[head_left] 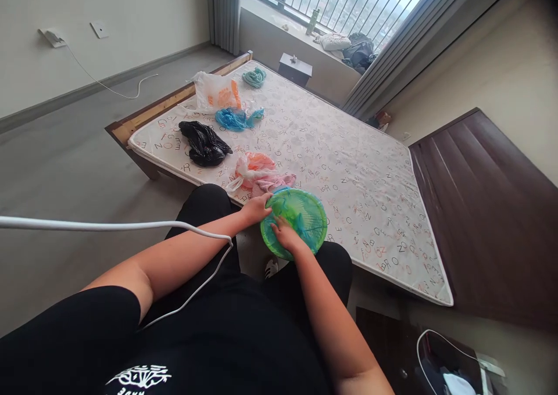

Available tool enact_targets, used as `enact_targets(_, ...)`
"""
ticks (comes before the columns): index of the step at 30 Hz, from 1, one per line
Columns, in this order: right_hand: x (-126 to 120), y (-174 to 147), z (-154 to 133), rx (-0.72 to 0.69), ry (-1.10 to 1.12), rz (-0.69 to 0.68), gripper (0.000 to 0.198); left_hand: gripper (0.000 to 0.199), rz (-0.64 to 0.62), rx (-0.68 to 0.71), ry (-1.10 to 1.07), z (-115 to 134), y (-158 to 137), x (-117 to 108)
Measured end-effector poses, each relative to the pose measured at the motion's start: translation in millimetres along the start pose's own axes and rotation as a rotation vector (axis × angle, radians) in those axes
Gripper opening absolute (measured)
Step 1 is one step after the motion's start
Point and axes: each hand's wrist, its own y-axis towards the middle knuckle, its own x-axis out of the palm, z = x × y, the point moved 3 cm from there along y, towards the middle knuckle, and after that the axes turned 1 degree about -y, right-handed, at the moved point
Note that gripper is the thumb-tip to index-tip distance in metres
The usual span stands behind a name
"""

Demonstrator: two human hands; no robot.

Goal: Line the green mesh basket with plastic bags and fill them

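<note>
A round green plastic basket (pixel 323 221) with mesh sides is tilted over my knees at the mattress edge. Thin blue-green plastic film (pixel 305 223) lies in and over it. The fingers of my left hand (pixel 257 209) are closed round the basket's left rim. Over the basket's near left part, my right hand (pixel 286 235) touches the film, its fingers stretched out and apart. Just beyond the basket are a pink cloth (pixel 274 183) and a red-and-white plastic bag (pixel 255 167).
On the patterned mattress (pixel 349 180) lie a black plastic bag (pixel 204 144), a blue bag (pixel 238 119), a white-and-orange bag (pixel 215 92) and a teal bundle (pixel 254 77). A white cable (pixel 131 225) crosses above my left arm. A dark headboard (pixel 488 221) stands right.
</note>
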Motion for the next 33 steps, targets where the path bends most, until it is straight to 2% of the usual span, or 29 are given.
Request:
enact_targets(2, 19.1, 5.4, 11.7, 0.135, 0.064, -0.178, 0.031, 0.051, -0.014, 0.009, -0.006, -3.0, -0.1, -1.2)
enact_targets(3, 23.1, 7.0, 17.1, 0.175, 0.076, -0.198, 0.028, 0.049, -0.023, 0.018, -0.013, -4.3, -0.5, -1.9)
enact_targets(7, 9.7, 12.2, 37.8, 0.236, 0.094, -0.099, 0.029, 0.051, -0.067, 0.021, -0.013, -6.1, -3.6, -5.3)
enact_targets(11, -14.3, 13.3, 60.3, 0.364, 0.128, 0.025, 0.047, 0.054, -0.087, 0.013, 0.022, -4.0, -7.4, -6.5)
enact_targets(13, -16.9, 12.7, 64.5, 0.386, 0.109, 0.076, 0.046, 0.055, -0.118, 0.034, 0.022, -1.8, -9.0, -3.6)
enact_targets(17, -3.0, 19.9, 46.7, 0.268, 0.095, 0.012, 0.021, 0.057, -0.165, 0.101, 0.016, 1.9, -9.7, 5.2)
enact_targets(19, -0.6, 29.9, 30.4, 0.19, 0.109, -0.029, 0.016, 0.057, -0.188, 0.132, 0.025, 2.0, -8.8, 8.2)
enact_targets(21, -8.8, 41.2, 15.3, 0.132, 0.12, 0.009, 0.015, 0.058, -0.202, 0.152, 0.031, 1.0, -7.5, 8.7)
enact_targets(25, -40.0, 44.3, -3.3, 0.056, 0.122, 0.16, 0.016, 0.061, -0.206, 0.121, 0.024, -4.3, -6.1, 5.0)
enact_targets(28, -60.1, 18.7, -8.0, -0.063, 0.056, 0.242, 0.023, 0.063, -0.203, 0.095, 0.018, -9.4, -6.9, 2.1)
enact_targets(31, -80.5, -20.9, -1.0, -0.252, -0.056, 0.51, 0.032, 0.061, -0.17, 0.079, -0.006, -16.2, -7.6, -1.6)
enact_targets(33, -89.2, -44.5, 15.8, -0.304, -0.13, 0.723, 0.034, 0.059, -0.134, 0.047, -0.031, -21.9, -7.3, -4.6)
